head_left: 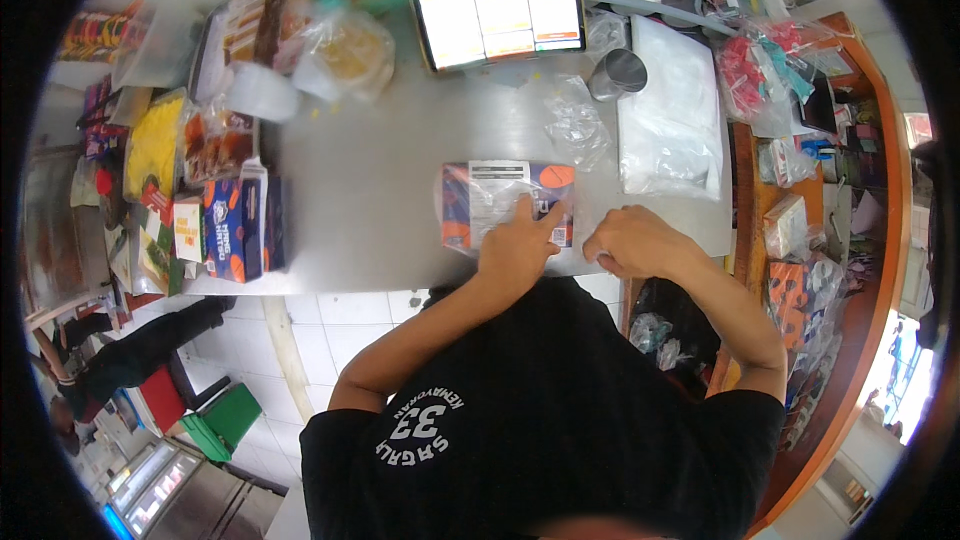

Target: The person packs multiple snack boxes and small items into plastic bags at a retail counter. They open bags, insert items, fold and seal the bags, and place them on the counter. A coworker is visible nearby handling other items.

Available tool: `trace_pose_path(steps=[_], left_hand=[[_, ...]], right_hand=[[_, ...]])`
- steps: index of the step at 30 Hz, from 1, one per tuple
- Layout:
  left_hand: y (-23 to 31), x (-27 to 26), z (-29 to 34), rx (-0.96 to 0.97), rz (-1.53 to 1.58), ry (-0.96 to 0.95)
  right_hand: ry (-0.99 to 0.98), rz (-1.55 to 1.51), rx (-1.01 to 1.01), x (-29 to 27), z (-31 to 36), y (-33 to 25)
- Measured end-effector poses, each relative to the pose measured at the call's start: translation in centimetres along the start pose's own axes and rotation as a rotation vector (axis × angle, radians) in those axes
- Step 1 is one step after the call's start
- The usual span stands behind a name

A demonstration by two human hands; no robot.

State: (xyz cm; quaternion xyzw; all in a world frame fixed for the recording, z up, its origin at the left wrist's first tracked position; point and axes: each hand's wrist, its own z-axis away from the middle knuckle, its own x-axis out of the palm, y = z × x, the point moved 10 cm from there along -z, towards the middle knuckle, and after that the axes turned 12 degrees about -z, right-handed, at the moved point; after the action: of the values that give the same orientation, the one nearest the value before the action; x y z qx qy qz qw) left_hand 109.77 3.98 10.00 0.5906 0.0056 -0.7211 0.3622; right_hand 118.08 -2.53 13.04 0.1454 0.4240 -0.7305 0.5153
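Observation:
A purple and orange cardboard box (457, 202) lies flat on the metal table near its front edge, with clear plastic film around it and a white printed slip (497, 180) on top. My left hand (520, 245) rests on the box's right half, fingers stretched and spread over the slip and the plastic. Just right of the box, my right hand (635, 243) is closed, its fingertips pinching what looks like the edge of the clear plastic bag (580, 225). My fingers partly hide that edge.
A lit tablet (500, 15) stands at the back beside a metal cup (618, 75). A stack of clear plastic bags (672, 110) lies to the right, a crumpled bag (577, 125) nearer the middle. Standing purple boxes (235, 230) and packed food (155, 150) line the left end.

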Motion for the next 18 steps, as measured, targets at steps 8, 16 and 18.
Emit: trace_pose_path(steps=[8,16,18], left_hand=[[0.5,-4.6,0.9,0.127,0.172,0.127],[-8.8,-14.5,6.5,-0.193,1.129,0.178],[-8.4,-14.4,5.7,-0.170,1.047,0.106]], right_hand=[[0.117,-0.420,-0.102,-6.3,3.5,-3.0],[0.341,-0.304,-0.085,-9.9,3.2,-1.1],[0.242,-0.405,-0.165,-9.5,2.7,-1.4]])
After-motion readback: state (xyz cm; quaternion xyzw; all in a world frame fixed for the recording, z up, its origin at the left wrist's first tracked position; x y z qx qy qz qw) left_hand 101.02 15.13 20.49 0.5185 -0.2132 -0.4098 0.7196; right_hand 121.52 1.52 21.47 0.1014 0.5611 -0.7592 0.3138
